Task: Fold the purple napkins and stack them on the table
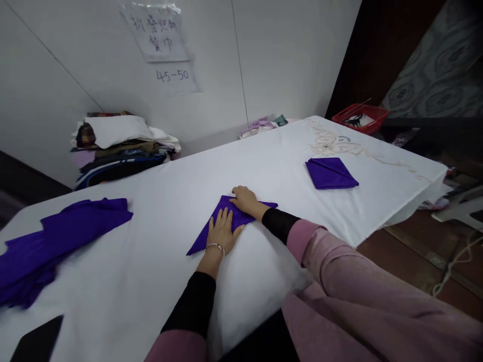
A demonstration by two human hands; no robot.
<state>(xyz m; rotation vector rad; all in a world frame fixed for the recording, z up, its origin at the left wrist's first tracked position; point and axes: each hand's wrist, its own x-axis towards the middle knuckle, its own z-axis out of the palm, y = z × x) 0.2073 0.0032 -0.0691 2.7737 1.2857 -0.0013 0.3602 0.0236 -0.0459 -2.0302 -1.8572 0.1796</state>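
A dark purple cloth (237, 217), folded to points, seems to be now smoothed at the middle of the white-covered tabletop (151, 261). It is pressed by the left hand (222, 235), fingers slightly apart, and right hand (247, 201), fingers bent; pinching cannot be told. Next, aligned layers are called for. One folded purple packet (330, 175) lies nearer the right edge, one loose purple heap (75, 226) nearer the left.

I see stacked clothes (124, 151) at left; a red basket (362, 118) upper right; handwritten paper signs (162, 37) upper left.
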